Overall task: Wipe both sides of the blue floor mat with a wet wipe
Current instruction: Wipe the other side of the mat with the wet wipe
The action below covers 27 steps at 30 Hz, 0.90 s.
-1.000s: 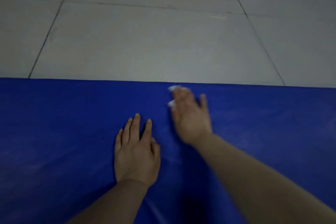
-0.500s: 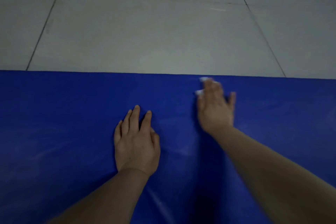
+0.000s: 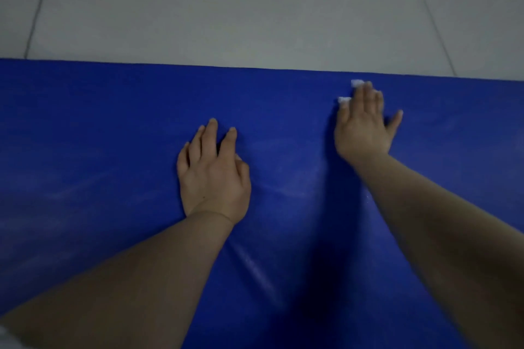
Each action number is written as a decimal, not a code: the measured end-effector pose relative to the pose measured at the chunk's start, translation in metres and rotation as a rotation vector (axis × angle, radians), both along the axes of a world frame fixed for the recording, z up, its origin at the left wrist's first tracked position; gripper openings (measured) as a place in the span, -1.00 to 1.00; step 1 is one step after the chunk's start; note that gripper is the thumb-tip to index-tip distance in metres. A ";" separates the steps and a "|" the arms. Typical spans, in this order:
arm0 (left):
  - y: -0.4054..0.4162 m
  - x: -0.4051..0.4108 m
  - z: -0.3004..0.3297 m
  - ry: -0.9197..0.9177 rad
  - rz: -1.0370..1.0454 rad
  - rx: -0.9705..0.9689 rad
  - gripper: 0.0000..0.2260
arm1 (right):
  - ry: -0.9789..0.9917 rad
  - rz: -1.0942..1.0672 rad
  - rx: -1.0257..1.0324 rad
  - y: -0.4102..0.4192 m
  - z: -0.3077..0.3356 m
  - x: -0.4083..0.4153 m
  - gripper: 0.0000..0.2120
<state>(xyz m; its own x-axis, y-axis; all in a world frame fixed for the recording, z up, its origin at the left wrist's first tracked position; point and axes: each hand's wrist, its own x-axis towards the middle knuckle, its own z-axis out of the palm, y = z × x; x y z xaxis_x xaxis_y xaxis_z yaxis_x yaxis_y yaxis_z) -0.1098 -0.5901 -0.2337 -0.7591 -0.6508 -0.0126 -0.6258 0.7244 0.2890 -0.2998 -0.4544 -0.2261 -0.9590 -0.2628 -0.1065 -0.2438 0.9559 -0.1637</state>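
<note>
The blue floor mat (image 3: 99, 150) lies flat and fills the lower two thirds of the head view. My left hand (image 3: 214, 173) rests flat on it near the middle, fingers straight. Close to the mat's far edge my right hand (image 3: 364, 125) presses a white wet wipe (image 3: 356, 83) against the mat with straight fingers. Only small bits of the wipe show past the fingertips; the hand hides the remainder. Faint wet streaks show on the mat between the two hands.
Beyond the mat's far edge lies a pale grey tiled floor (image 3: 226, 8) with dark grout lines. The mat runs out of view on the left, the right and the near side.
My right hand has slid the wipe to the right along the mat's far edge. My left hand has stayed in place.
</note>
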 end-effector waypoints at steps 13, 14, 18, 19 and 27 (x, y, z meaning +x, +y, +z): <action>-0.001 -0.002 0.002 0.020 0.014 0.007 -0.57 | 0.062 0.151 -0.135 -0.005 -0.002 0.040 -0.53; -0.001 -0.002 0.002 0.028 0.012 0.006 -0.57 | 0.041 0.005 -0.106 0.015 -0.001 0.028 -0.52; -0.002 -0.001 0.000 0.018 0.010 0.012 -0.56 | 0.010 -0.130 -0.016 0.010 -0.004 0.041 -0.48; -0.001 -0.001 0.001 0.004 0.009 0.012 -0.56 | 0.036 -0.044 -0.055 -0.006 -0.005 0.057 -0.47; -0.001 -0.003 0.006 -0.016 0.010 0.031 -0.57 | 0.057 0.296 -0.172 -0.016 -0.001 0.095 -0.42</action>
